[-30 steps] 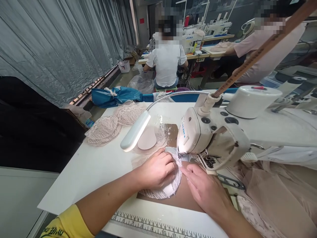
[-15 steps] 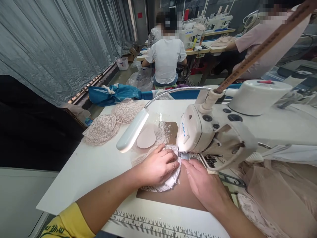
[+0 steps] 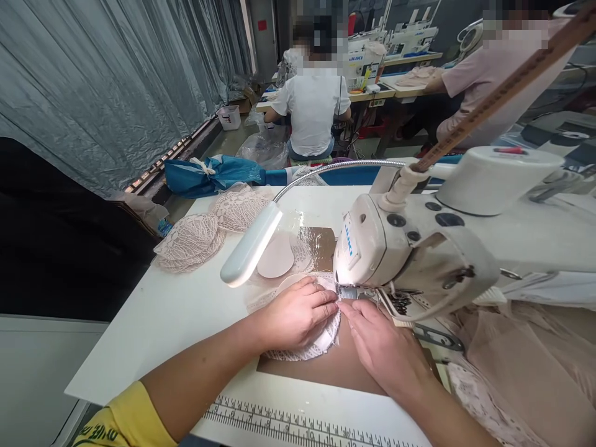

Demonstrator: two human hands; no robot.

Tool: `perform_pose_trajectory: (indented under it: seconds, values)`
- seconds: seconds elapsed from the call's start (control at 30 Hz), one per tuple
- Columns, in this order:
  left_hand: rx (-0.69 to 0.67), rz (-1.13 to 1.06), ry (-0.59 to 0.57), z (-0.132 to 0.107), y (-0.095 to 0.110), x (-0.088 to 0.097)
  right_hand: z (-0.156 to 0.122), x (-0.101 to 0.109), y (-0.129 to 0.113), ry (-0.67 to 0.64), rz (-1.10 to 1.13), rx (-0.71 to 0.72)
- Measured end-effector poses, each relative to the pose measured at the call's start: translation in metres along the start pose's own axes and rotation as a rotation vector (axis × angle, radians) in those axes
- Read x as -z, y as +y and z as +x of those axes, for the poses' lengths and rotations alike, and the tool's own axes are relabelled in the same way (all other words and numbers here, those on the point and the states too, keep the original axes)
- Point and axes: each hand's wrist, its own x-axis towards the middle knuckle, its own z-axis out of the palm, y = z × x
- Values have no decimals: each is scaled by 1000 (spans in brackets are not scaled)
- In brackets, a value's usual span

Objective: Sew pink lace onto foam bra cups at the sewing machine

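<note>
My left hand (image 3: 295,313) lies palm down on a white lace cup (image 3: 305,351), fingers curled and pressed on it beside the needle area of the white sewing machine (image 3: 419,248). My right hand (image 3: 379,344) rests just right of it, fingertips pinching the lace edge under the machine head. The lace lies on a brown plate (image 3: 335,366) of the white table (image 3: 177,310). The needle itself is hidden by the machine head.
A white gooseneck lamp (image 3: 249,248) hangs over a beige pad (image 3: 275,261). Pink lace cups (image 3: 205,230) are piled at the table's far left. A printed ruler (image 3: 288,422) runs along the near edge. Beige fabric (image 3: 521,366) lies at right. Two people sit at machines behind.
Both hands have edged slightly forward with the lace cup toward the machine head; otherwise only the camera has shifted a little.
</note>
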Motion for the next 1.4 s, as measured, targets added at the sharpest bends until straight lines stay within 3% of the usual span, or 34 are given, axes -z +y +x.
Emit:
perform_pose_trajectory:
  seconds: [0.27,0.77,1.17,1.4]
  values:
    - [9,39,-17,1,0,0,1,-3,0,6,-81,-36]
    - [0,59,-14,-1,-7,-6,-2,-3,-2,34,-26,-32]
    - [85,-40,4,5,-12,-4,1,0,0,22,63,-19]
    - [121,-34,10,5,-13,-2,3,-2,0,-1,-16,12]
